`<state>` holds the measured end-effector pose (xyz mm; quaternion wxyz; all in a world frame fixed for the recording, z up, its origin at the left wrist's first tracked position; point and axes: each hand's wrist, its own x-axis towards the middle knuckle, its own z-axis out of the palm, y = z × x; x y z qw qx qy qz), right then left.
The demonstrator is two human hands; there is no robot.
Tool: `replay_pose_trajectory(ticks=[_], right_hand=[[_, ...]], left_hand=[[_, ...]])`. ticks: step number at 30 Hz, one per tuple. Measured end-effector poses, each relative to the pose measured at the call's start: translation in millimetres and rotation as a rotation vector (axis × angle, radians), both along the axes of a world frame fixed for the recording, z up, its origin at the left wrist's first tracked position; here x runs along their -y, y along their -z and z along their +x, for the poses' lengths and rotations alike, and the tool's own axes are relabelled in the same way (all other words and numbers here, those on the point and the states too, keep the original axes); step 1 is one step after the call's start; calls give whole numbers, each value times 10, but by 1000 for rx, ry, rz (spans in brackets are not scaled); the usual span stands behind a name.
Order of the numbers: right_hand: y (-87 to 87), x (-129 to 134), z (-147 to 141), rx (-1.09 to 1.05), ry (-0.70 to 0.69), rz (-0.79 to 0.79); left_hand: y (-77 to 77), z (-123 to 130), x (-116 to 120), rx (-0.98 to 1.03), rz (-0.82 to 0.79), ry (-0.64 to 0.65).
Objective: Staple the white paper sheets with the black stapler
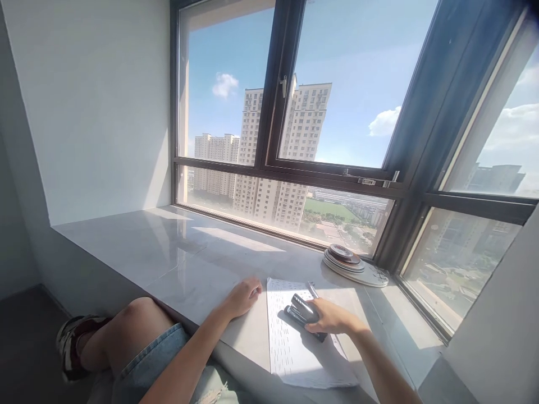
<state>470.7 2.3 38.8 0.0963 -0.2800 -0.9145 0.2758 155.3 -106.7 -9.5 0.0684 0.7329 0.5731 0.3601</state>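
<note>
On the pale stone sill lies a stack of white paper (290, 356) with rows of dark marks. My right hand (330, 316) is wrapped round the rear of a black stapler (302, 308), which rests on the paper. A pen (312, 289) lies at the paper's top edge, just beyond the stapler. To the left of the paper, my left hand (245, 297) rests on the sill with its fingers curled in; whether anything is inside them is hidden.
A stack of plates (344, 259) stands near the window corner at the right. The sill (147, 252) runs left to a wall, with a dark window frame (337, 177) behind it. My bent legs (138, 331) are beside its front edge.
</note>
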Motion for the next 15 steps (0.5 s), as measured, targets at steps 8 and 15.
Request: replay_pose_trajectory(ticks=[8,15], right_hand=[[-130,-121,335,170,45,-150],[-121,-335,547,88,125,-66]], left_hand=[[27,-25,-12,20,-5,52],[43,-31,-22,57,-44,56]])
